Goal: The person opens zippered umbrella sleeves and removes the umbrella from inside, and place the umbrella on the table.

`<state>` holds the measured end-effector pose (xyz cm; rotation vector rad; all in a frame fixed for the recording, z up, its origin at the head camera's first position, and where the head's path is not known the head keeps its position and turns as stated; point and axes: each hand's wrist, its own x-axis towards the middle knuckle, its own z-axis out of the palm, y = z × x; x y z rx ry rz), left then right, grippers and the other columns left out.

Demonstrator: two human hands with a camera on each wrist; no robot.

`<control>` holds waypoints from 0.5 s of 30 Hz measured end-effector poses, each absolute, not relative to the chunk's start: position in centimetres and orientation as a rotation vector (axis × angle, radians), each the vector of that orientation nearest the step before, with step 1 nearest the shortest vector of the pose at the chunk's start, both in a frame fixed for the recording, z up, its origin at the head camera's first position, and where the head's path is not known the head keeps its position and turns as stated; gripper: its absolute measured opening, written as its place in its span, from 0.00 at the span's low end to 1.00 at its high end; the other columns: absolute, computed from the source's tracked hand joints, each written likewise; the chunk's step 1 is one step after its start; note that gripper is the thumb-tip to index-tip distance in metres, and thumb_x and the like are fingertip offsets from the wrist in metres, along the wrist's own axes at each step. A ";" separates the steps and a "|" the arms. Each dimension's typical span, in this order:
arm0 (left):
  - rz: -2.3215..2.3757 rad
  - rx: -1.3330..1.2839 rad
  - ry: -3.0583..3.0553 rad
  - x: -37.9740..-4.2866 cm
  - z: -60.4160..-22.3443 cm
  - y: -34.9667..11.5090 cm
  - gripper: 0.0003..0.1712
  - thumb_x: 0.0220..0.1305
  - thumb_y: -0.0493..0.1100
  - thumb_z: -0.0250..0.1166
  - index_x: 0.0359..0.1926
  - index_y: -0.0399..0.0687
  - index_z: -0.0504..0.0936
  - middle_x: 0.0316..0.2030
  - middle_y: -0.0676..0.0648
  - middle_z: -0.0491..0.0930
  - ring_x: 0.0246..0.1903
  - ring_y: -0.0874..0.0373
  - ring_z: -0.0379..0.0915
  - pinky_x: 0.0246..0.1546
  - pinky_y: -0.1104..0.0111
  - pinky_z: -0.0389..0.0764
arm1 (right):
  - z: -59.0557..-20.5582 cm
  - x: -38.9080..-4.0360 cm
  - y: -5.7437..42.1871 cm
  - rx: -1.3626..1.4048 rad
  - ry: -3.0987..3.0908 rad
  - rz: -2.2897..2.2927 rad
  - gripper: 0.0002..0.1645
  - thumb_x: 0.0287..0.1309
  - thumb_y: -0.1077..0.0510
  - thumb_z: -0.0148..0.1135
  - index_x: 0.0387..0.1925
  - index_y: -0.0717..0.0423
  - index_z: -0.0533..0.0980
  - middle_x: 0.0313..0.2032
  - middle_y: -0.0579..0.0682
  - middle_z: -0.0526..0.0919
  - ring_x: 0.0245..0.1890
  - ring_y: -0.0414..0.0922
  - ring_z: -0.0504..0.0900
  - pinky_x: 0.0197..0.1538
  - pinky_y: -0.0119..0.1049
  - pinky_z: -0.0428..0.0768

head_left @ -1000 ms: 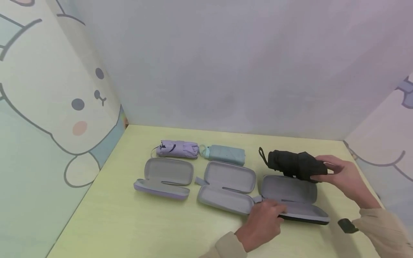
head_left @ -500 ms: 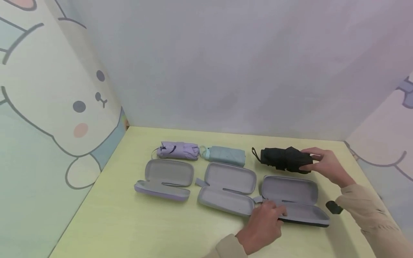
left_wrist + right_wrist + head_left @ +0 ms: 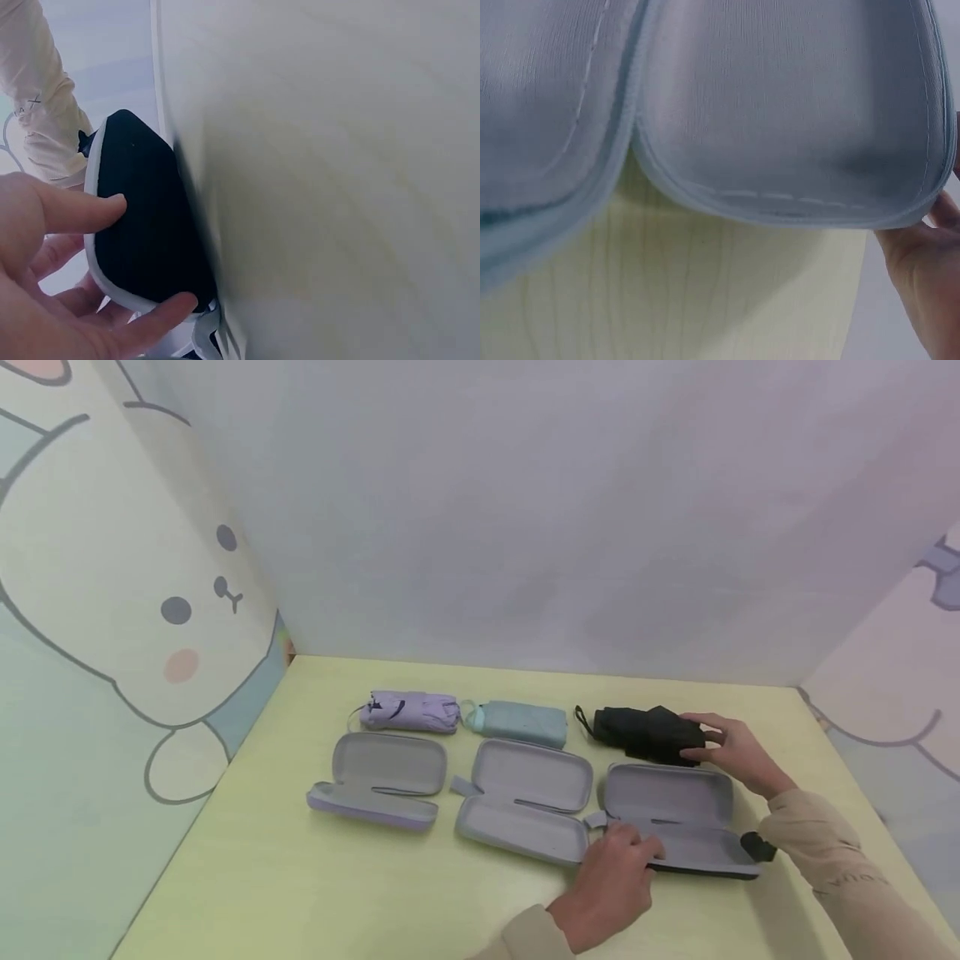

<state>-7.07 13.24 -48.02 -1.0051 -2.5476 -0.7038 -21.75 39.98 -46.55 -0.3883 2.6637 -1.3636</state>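
Behind an open grey-lined black case (image 3: 697, 845), a black folded umbrella (image 3: 637, 732) lies lengthwise, its wrist loop pointing left. My right hand (image 3: 738, 753) holds the umbrella's right end between thumb and fingers. My left hand (image 3: 611, 885) grips the left end of the case's near half. In the left wrist view, the thumb and fingers of that hand (image 3: 45, 262) pinch the black shell (image 3: 146, 210) at its light rim. The right wrist view is filled by the case's grey lining (image 3: 780, 105); only part of my right hand (image 3: 934, 277) shows there, with the umbrella hidden.
A purple folded umbrella (image 3: 412, 712) and a pale blue-green one (image 3: 523, 722) lie at the back of the yellow table (image 3: 300, 885). Before them are an open purple case (image 3: 390, 762) and another open grey-lined case (image 3: 532, 774). Walls stand behind and at both sides.
My right hand has carried the black umbrella left and back, from over the case's far half to the table behind it. My left hand has stayed on the case.
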 end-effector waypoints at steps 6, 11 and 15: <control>-0.773 -1.079 -2.590 -7.3 -47.1 12.6 0.11 0.55 0.38 0.66 0.40 0.55 0.82 0.32 0.57 0.73 0.33 0.68 0.66 0.30 0.83 0.63 | -46.2 -21.7 39.9 -0.439 2.682 -1.248 0.36 0.55 0.62 0.66 0.65 0.62 0.64 0.64 0.68 0.62 0.55 0.71 0.68 0.39 0.36 0.79; -0.905 -1.043 -2.580 -7.5 -44.6 10.9 0.13 0.58 0.39 0.65 0.45 0.52 0.82 0.39 0.55 0.76 0.40 0.65 0.71 0.33 0.82 0.69 | -45.7 -21.1 40.9 -0.410 2.701 -1.171 0.42 0.58 0.57 0.65 0.69 0.60 0.57 0.68 0.68 0.53 0.59 0.72 0.61 0.43 0.41 0.78; -0.971 -0.955 -2.565 -8.3 -42.0 8.4 0.15 0.60 0.43 0.65 0.48 0.54 0.80 0.43 0.54 0.76 0.43 0.64 0.71 0.36 0.82 0.71 | -45.0 -20.1 42.1 -0.385 2.786 -1.133 0.44 0.59 0.56 0.64 0.70 0.60 0.54 0.68 0.68 0.51 0.60 0.73 0.59 0.48 0.49 0.75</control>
